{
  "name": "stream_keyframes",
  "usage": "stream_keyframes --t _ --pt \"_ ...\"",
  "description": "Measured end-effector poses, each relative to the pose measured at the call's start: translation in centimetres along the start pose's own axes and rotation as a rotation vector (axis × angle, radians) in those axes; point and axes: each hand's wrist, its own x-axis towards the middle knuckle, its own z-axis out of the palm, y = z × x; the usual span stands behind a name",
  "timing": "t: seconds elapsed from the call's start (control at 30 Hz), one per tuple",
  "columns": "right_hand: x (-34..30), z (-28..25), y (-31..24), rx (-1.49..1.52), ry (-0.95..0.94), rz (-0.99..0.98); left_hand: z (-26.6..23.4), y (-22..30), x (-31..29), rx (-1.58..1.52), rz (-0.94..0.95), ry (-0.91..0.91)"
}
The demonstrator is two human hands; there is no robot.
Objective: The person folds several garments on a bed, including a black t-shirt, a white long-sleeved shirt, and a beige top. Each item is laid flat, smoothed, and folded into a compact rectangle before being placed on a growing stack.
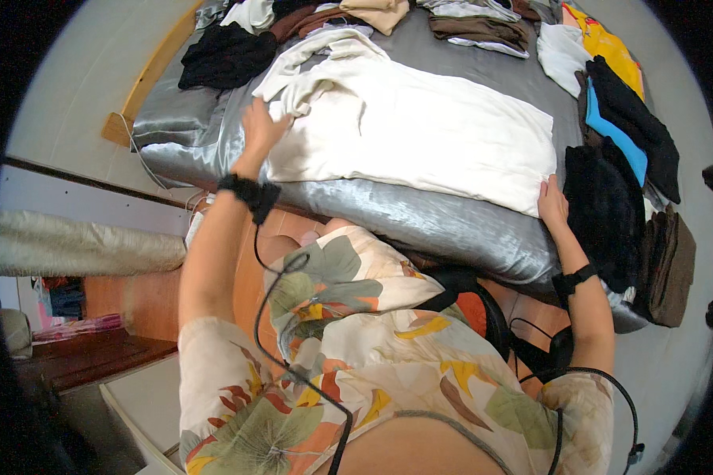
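A white long-sleeved top lies spread sideways across a bed with a shiny grey satin cover. Its sleeves are bunched and folded over at the upper left, and its straight hem is on the right. At the sleeve end, my left hand rests against the fabric with thumb and fingers apart. My right hand has its fingers closed on the near corner of the hem. The underside of that grip is hidden. Each wrist wears a black band, the left one with a cable.
Folded brown and white clothes are stacked at the far side. A crumpled black garment sits at the upper left. Along the right edge lie black clothes, a folded brown garment and a yellow one. Black cables hang near my arms.
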Motion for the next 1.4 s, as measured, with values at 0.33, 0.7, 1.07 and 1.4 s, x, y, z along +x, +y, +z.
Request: stream_keyframes --t 0.33,0.7,1.07,1.4 --pt "-0.2 0.0 -2.1 -0.213 -0.034 -0.043 2.4 -1.2 -10.1 -0.764 -0.311 -0.277" --pt "-0.3 0.1 -2.3 -0.235 0.007 0.002 3.1 -3.8 -10.3 -0.613 -0.23 -0.13" --pt "-0.4 0.7 -3.4 -0.225 0.064 -0.009 2.8 -0.3 -3.2 -0.383 0.04 0.336" --pt "0.3 1.5 -2.4 -0.225 0.049 0.039 -5.1 -4.1 4.4 -1.603 -0.47 -0.372"
